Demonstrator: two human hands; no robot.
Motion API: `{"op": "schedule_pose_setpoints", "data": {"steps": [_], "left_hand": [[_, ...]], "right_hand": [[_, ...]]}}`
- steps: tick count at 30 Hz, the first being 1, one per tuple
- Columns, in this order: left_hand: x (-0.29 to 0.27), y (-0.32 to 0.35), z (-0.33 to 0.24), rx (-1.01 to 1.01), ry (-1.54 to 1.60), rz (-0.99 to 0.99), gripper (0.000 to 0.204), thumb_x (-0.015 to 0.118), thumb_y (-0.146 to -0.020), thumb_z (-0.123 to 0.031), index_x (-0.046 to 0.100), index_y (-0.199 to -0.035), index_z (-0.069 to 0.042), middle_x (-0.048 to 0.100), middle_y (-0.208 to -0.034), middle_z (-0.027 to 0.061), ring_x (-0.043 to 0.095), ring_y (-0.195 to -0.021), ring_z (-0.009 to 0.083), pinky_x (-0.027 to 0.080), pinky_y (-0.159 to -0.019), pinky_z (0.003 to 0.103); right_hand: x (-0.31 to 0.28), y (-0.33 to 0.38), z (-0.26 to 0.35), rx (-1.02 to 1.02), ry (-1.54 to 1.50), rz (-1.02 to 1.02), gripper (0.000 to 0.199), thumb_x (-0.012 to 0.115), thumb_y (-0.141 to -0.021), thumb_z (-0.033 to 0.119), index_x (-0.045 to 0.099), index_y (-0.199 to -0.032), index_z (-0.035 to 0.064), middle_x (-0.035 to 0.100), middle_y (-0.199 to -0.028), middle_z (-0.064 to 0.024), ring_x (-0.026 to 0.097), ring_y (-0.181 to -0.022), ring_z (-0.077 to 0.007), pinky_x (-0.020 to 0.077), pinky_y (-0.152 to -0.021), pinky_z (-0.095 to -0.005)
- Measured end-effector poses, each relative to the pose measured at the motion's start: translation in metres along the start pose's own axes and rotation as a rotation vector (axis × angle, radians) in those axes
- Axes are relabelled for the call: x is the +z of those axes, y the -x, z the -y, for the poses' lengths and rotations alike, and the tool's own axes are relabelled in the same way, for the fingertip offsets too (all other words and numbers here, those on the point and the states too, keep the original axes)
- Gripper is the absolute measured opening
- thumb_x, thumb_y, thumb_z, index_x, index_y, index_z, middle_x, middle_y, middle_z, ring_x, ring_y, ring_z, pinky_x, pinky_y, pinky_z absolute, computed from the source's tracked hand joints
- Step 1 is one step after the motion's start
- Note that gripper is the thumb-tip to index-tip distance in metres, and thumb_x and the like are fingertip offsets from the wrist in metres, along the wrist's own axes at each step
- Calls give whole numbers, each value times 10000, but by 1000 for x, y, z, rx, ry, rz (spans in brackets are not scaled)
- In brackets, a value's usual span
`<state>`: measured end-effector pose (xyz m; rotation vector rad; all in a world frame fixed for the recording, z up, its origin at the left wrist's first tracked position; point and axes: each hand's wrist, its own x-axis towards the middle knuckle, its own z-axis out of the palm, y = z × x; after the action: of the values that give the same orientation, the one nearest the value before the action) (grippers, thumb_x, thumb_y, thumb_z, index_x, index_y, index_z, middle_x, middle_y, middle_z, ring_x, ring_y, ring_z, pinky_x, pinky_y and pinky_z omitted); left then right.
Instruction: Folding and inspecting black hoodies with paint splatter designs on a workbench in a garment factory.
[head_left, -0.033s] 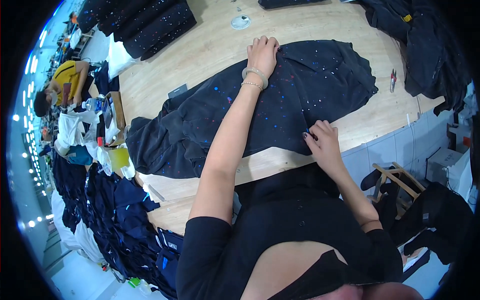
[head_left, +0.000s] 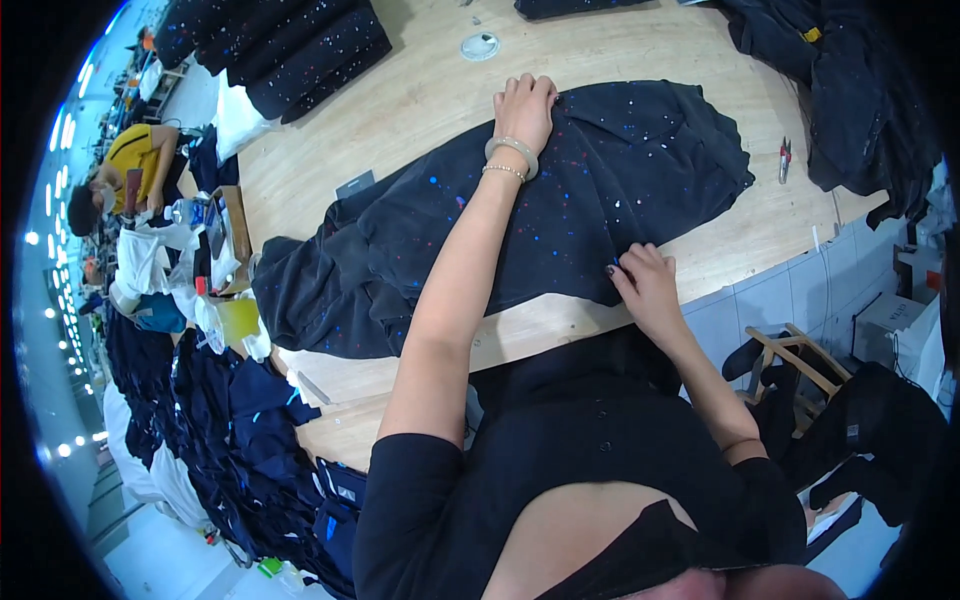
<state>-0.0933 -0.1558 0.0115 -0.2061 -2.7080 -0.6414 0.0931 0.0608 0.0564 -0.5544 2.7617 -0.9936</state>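
Observation:
A dark, washed-black garment [head_left: 590, 180] speckled with blue, red and white dots lies across the wooden table in front of me. Its left end is bunched in folds, while the right part is spread flatter. My left hand [head_left: 524, 108] reaches over the cloth to its far edge, the fingers bent together over that edge. Two bracelets circle the left wrist. At the near edge my right hand [head_left: 648, 285] has thumb and forefinger closed on the fabric, the other fingers curled. Exactly how much cloth each hand pinches is partly hidden.
Speckled dark garments [head_left: 290, 50] are stacked at the far left; another dark garment [head_left: 860, 110] hangs off the right side. Red-handled thread snips [head_left: 785, 160] lie right of the cloth. Dark clothing [head_left: 240, 400] is heaped at left. A wooden stool [head_left: 790, 365] stands right, and a person in yellow [head_left: 135, 160] sits far left.

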Motion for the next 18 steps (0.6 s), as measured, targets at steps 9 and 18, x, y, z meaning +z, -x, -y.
{"op": "schedule_pose_setpoints", "data": {"steps": [9,18], "left_hand": [[-37,29,-49,-137,-186,-252,262,595,-857,-250,604,-1111,-182,544,-1140,40,466,-1131,247,297,-967,543],[10,55,-95,-210,-220,107,651,490,-887,-484,276,-1448,-233,83,-1545,88,49,-1407,378,13,-965,765]], "right_hand": [[-65,-75,-33,-81,161,-524,319,554,-893,269,576,-1193,165,511,-1262,-102,435,-1231,-279,327,-973,-516],[-75,-105,-137,255,614,-341,423,466,-933,390,404,-1352,389,261,-1497,-46,199,-1390,-302,105,-993,-740]]}}
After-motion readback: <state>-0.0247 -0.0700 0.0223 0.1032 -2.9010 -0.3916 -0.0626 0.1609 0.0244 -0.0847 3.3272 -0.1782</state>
